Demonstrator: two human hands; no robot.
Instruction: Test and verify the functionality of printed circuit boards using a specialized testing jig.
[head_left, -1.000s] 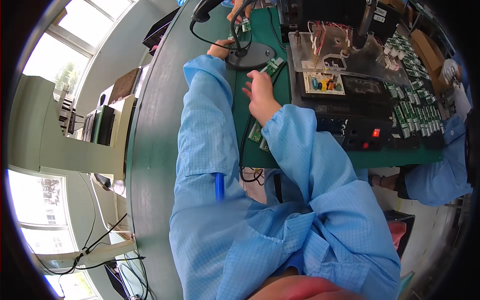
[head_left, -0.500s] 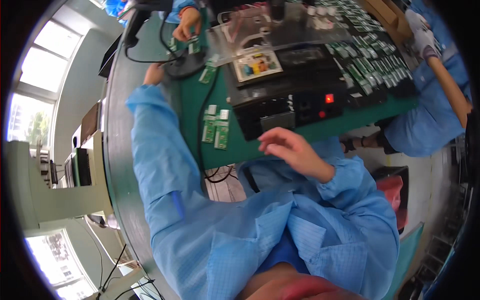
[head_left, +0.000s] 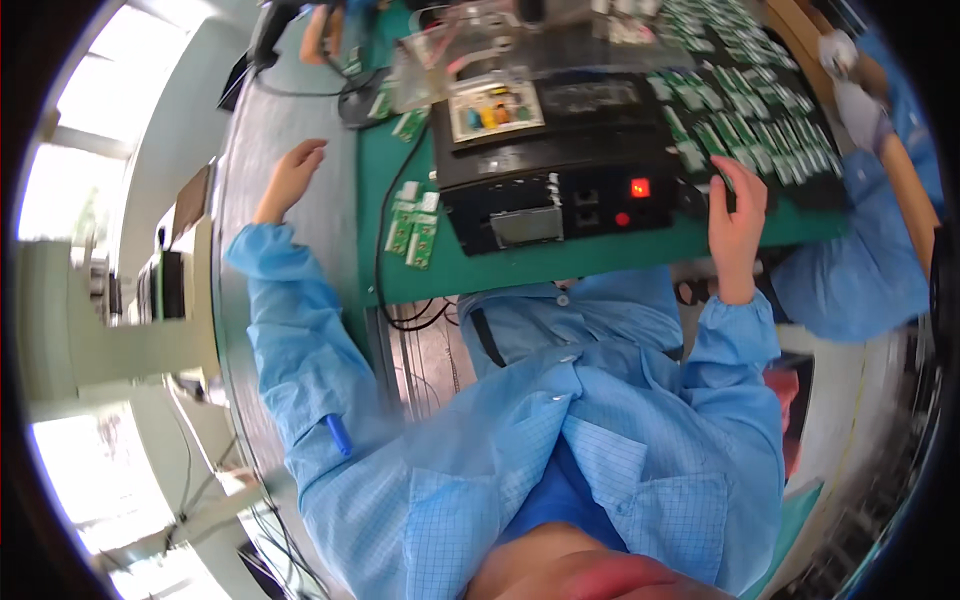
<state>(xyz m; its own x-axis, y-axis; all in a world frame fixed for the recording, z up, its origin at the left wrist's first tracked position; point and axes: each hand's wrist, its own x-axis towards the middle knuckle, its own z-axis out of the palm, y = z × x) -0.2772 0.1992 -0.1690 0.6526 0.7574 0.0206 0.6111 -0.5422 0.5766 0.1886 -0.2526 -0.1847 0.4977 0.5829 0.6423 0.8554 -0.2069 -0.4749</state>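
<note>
Fingers (head_left: 742, 175) of the right hand (head_left: 737, 228) are spread and lightly bent, thumb apart, with nothing visible in the grip; the hand is over the right part of the front edge of the green surface (head_left: 500, 270), and I can't tell if it touches anything. Nearest to it: rows of small green boards (head_left: 750, 130) on a black mat, filling the right side of the surface from near the front edge toward the back. Left hand (head_left: 287, 182) is over the grey bench strip (head_left: 245, 215) just outside the surface's left edge, fingers half curled and loose, nothing visible in them; contact unclear. Near the surface's front left corner, a small group of green boards (head_left: 411, 237) lies side by side, black cable (head_left: 384, 225) running along their left and down past the front edge. Black box (head_left: 590, 150) sits mid-surface, its face toward the front edge, red switch (head_left: 640, 188) lit, red button (head_left: 622, 219) below it. A board with coloured components (head_left: 495, 108) lies on the left of the box top, clear plate (head_left: 421, 80) behind it. Round dark base (head_left: 360, 103) is at the left edge, further back, a green board (head_left: 409, 125) just beside it. Beyond that, another person's blurred hand (head_left: 316, 38). A co-worker's gloved hand (head_left: 862, 118) is off the right edge.
</note>
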